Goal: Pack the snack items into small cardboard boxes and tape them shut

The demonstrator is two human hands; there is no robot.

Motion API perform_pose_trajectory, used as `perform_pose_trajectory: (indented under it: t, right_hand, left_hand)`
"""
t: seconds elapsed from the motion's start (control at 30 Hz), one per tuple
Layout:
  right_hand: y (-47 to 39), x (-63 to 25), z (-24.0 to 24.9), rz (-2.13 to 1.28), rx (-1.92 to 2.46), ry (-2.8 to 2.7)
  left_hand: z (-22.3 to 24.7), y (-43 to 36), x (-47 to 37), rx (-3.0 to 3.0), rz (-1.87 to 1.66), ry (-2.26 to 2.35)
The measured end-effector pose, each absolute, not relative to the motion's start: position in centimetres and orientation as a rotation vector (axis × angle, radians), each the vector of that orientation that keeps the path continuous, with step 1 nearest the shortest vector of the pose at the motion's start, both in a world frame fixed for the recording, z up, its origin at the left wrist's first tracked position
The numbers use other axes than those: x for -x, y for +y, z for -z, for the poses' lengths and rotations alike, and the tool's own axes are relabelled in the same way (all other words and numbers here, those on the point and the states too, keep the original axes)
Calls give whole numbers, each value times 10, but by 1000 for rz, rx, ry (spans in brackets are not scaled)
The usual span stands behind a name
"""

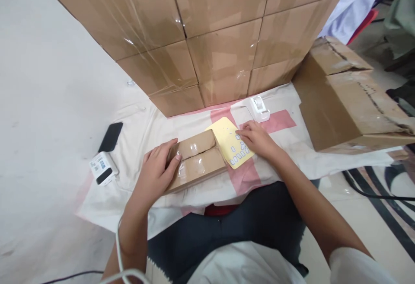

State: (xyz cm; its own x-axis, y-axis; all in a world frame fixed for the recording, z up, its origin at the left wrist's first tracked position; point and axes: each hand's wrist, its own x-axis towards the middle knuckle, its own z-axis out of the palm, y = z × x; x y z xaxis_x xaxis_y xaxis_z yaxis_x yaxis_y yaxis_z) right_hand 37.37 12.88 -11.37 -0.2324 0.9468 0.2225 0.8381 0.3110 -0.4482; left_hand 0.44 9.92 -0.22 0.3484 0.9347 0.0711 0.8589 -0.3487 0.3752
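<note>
The left hand spreads over the taped carton; the right hand bunches at the label sheet just right of it, whether pinching I can't tell. A strip of tablecloth opens behind the carton, whose long axis runs sideways, right end farther off.

Pale, plain shirt, with a short right sleeve of similar tone. Beyond the shirt, a near-black lower garment; to the shirt's left, its ragged pale fringe. Left hand and right hand, bare. Left of the shirt, a white cable crossing the left forearm.
</note>
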Motion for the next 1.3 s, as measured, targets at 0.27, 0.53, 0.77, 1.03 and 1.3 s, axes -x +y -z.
perform_pose_trajectory:
  t: [0.27,0.53,0.77,1.03,1.3]
  right_hand:
    - [145,-361,108,-382,1603,-2271]
    - [148,-356,104,-337,1615,-2331]
    - [147,-351,103,-241,1669,-2428]
    - [144,-351,107,-278,1698,-2408]
    - [144,-352,114,-363,1719,-2306]
  left_hand:
    - [-1,101,-5,-2373,-361,1608]
    - [-1,100,-5,-2380,-354,1606]
    - [-1,100,-5,-2375,-354,1610]
    - [-3,99,-6,-2398,-349,1608]
    - [-3,100,-5,-2407,-363,1603]
